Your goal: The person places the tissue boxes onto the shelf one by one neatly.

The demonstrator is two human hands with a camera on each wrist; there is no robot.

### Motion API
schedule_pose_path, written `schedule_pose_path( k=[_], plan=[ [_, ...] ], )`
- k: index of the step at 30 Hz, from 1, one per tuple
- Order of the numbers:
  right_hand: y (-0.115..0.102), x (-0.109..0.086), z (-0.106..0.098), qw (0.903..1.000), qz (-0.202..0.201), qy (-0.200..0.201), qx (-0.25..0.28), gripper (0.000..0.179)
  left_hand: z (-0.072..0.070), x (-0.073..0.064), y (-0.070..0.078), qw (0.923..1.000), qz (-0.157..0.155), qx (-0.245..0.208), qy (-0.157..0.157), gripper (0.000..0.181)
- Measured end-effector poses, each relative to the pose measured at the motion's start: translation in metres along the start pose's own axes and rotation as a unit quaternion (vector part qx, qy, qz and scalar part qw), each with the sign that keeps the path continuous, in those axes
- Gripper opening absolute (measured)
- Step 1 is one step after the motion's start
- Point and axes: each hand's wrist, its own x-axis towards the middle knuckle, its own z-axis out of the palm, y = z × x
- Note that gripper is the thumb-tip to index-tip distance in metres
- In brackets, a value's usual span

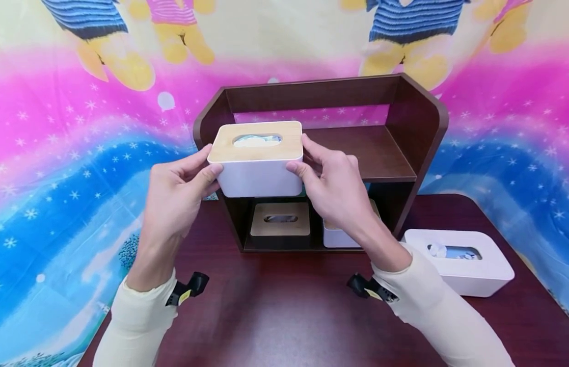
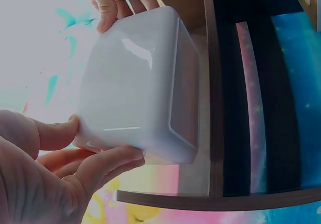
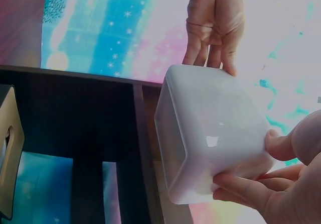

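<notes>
A white tissue box (image 1: pixel 261 179) with a light wooden lid is held up in front of the shelf's upper level. Its oval slot shows some pale, patterned contents. My left hand (image 1: pixel 174 196) grips the left end, thumb on the front corner; my right hand (image 1: pixel 341 188) grips the right end the same way. From the left wrist view, the smooth white box (image 2: pixel 125 83) appears between both hands, with my left hand (image 2: pixel 60 171) at the near end. The right wrist view has my right hand (image 3: pixel 281 186) on the box (image 3: pixel 220 113) too.
A dark brown two-level shelf (image 1: pixel 376 153) stands on the reddish-brown table (image 1: pixel 275 311). In its lower level are a wooden-lidded box (image 1: pixel 280 210) and another white box (image 1: pixel 341 238), partly behind my right arm. An all-white tissue box (image 1: pixel 477 283) stands at the right, beside my right sleeve.
</notes>
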Motion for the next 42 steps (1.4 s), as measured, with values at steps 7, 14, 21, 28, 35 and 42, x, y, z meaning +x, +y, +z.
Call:
schedule_pose_path(
  k=[7, 14, 21, 28, 35, 42],
  plan=[
    [0.009, 0.025, 0.007, 0.9999, 0.012, 0.005, 0.005, 0.062, 0.010, 0.026, -0.004, 0.9997, -0.008, -0.024, 0.005, 0.053],
    [0.016, 0.040, 0.013, 0.9996, 0.025, 0.009, 0.010, 0.060, 0.018, 0.042, -0.011, 0.9995, -0.013, -0.020, 0.021, 0.050],
    [0.023, 0.047, 0.019, 0.9986, 0.051, 0.005, 0.013, 0.060, 0.026, 0.051, -0.019, 0.9992, -0.009, -0.024, 0.031, 0.050],
    [0.025, 0.051, 0.021, 0.9982, 0.058, 0.010, 0.008, 0.060, 0.033, 0.055, -0.021, 0.9987, -0.001, -0.013, 0.050, 0.049],
    [0.026, 0.050, 0.022, 0.9976, 0.069, 0.002, 0.011, 0.062, 0.037, 0.054, -0.023, 0.9981, -0.001, -0.006, 0.061, 0.049],
    [0.027, 0.047, 0.019, 0.9971, 0.071, -0.021, 0.018, 0.067, 0.032, 0.047, -0.022, 0.9995, -0.009, 0.018, 0.022, 0.062]
  ],
)
